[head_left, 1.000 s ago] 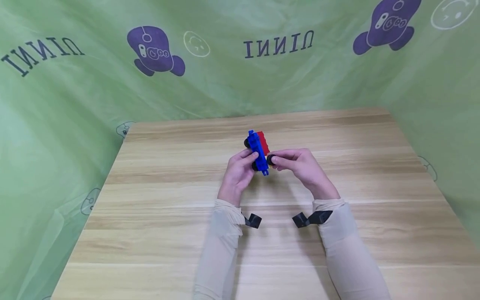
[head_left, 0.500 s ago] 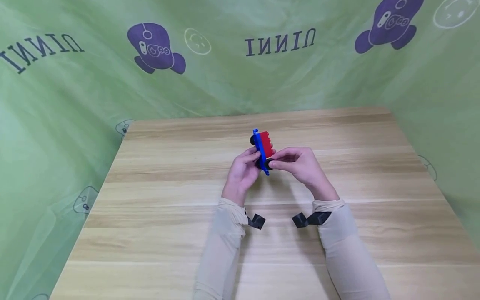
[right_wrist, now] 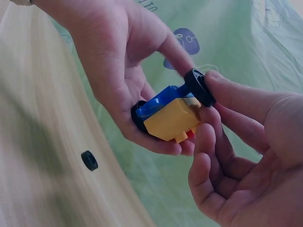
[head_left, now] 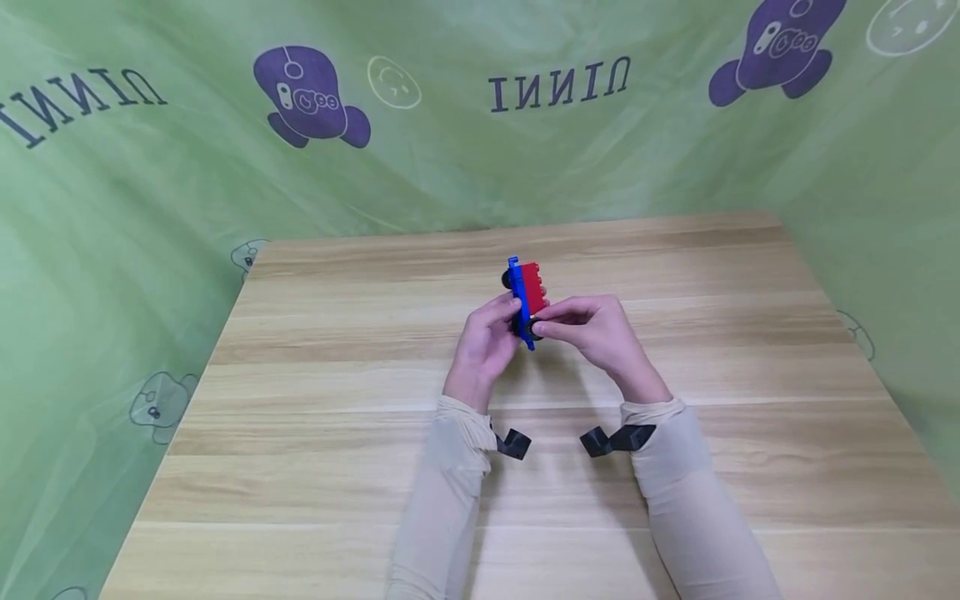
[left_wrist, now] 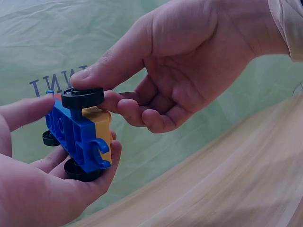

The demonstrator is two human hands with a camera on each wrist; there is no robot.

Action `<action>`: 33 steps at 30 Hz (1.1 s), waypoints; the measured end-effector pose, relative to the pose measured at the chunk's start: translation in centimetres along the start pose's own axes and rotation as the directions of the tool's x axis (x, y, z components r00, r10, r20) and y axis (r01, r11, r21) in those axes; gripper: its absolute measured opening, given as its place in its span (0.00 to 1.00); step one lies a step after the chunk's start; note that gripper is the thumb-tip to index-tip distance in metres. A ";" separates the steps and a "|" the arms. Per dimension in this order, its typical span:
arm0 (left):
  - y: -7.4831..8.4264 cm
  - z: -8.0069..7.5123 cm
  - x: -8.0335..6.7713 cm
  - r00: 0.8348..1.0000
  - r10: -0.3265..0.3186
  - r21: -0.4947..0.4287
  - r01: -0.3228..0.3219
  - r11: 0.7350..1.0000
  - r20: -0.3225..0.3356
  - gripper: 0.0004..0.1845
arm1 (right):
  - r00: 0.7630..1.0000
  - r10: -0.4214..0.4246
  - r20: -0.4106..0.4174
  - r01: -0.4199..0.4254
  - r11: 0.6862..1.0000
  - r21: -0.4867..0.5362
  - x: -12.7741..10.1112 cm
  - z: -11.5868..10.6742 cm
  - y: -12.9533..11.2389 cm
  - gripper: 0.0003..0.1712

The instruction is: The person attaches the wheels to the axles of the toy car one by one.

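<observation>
My left hand (head_left: 483, 337) holds a toy wagon with a blue base (left_wrist: 71, 130) above the table. Red bricks (head_left: 533, 287) and a yellow brick (right_wrist: 173, 120) are attached on the wagon's top. Between its thumb and fingers, my right hand (head_left: 600, 333) pinches a black wheel (left_wrist: 83, 98), which sits at the end of a blue axle stub. Other black wheels show on the base, one (left_wrist: 81, 170) beside the left hand's fingers. The blue hook end (left_wrist: 100, 153) of the base points toward the left wrist camera.
A loose black wheel (right_wrist: 89, 161) lies on the wooden table (head_left: 300, 467), seen only in the right wrist view. A green printed curtain (head_left: 450, 167) hangs behind and along the sides. Each sleeve cuff carries a black camera mount (head_left: 513, 444).
The wagon has turned in my left hand, showing more of its red side and less of its underside. Pinched in my right hand, the wheel has come against the blue base.
</observation>
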State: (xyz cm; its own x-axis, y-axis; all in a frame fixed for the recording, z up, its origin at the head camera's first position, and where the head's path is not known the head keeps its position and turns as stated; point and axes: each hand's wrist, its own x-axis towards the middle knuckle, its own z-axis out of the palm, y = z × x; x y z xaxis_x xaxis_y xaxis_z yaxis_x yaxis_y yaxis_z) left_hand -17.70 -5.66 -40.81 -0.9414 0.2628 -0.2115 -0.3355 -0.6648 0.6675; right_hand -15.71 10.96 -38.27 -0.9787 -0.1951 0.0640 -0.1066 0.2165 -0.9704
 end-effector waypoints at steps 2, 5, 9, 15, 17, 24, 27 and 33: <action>-0.1 0.1 0.0 0.999 0.015 0.042 -0.013 0.999 -0.040 0.20 | 1.000 -0.001 0.003 0.001 1.000 -0.023 0.0 0.1 0.0 0.16; -0.3 0.3 0.0 0.991 0.032 0.096 -0.020 0.995 -0.130 0.18 | 1.000 0.004 0.014 -0.003 0.999 -0.050 0.0 0.3 0.1 0.15; -0.5 0.6 0.0 0.975 0.058 0.152 -0.025 0.988 -0.216 0.16 | 1.000 0.013 0.017 -0.011 0.997 -0.077 0.0 0.6 0.2 0.15; -0.5 0.8 -0.2 0.939 0.139 0.383 -0.009 0.924 -0.315 0.18 | 0.999 0.032 0.007 -0.030 0.990 -0.135 -0.1 0.8 0.0 0.16; -0.4 0.8 -0.2 0.929 0.158 0.428 0.000 0.904 -0.334 0.18 | 0.999 0.037 0.002 -0.036 0.987 -0.155 -0.1 0.8 -0.1 0.16; -0.6 0.7 -0.1 0.928 0.196 0.437 -0.041 0.898 -0.317 0.18 | 0.997 0.067 -0.029 -0.072 0.978 -0.194 -0.2 0.9 -0.2 0.17; -0.7 0.7 -0.1 0.927 0.213 0.402 -0.075 0.912 -0.309 0.18 | 0.994 0.092 -0.054 -0.101 0.975 -0.199 -0.2 0.9 -0.3 0.19; -0.8 0.9 0.0 0.927 0.236 0.326 -0.135 0.936 -0.292 0.18 | 0.987 0.148 -0.059 -0.156 0.972 -0.175 0.0 1.0 -0.5 0.34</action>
State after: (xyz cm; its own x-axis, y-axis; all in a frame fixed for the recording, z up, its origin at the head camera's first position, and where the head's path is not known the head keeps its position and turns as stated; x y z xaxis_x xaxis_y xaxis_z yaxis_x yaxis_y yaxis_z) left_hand -17.44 -4.54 -40.70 -0.9619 -0.1173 -0.2469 -0.1750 -0.4295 0.8859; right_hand -15.45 9.87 -37.99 -0.9923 -0.1047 -0.0665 0.0182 0.4080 -0.9128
